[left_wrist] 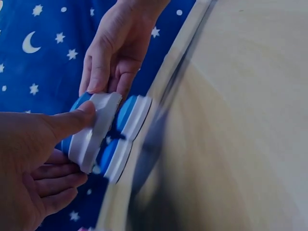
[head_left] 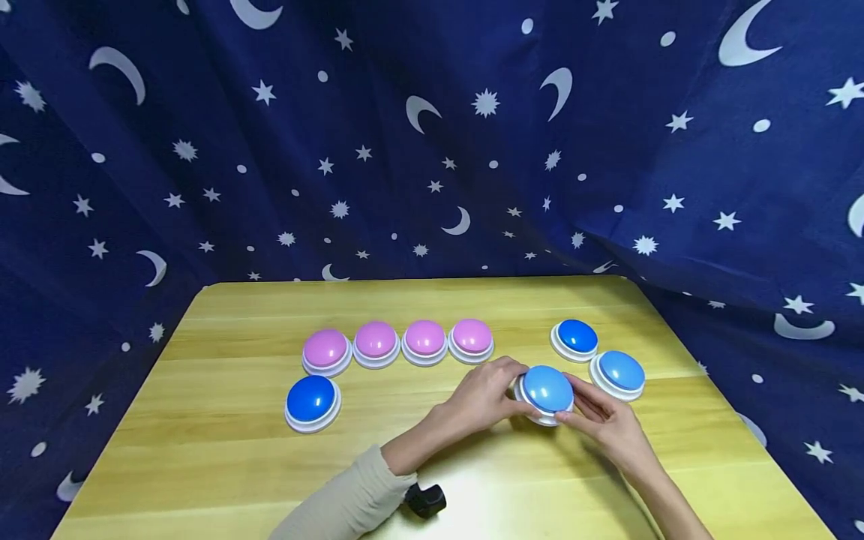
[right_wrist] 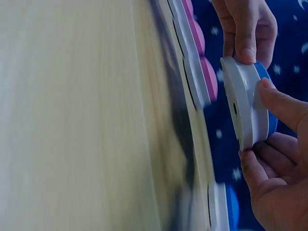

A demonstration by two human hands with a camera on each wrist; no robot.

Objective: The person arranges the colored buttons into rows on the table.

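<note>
Between both hands is a light-blue domed push button with a white round base, held up off the table and tilted in the wrist views. My left hand grips its left rim, thumb on the white base. From the other side, my right hand pinches the rim between thumb and fingers; the right wrist view shows the base edge between them. Just right of the hands stand another light-blue button and a dark-blue button, close together on the table.
Several pink buttons form a row across the middle of the wooden table. In front of the row's left end sits a dark-blue button. A black object shows by the left sleeve. A starry blue curtain hangs behind.
</note>
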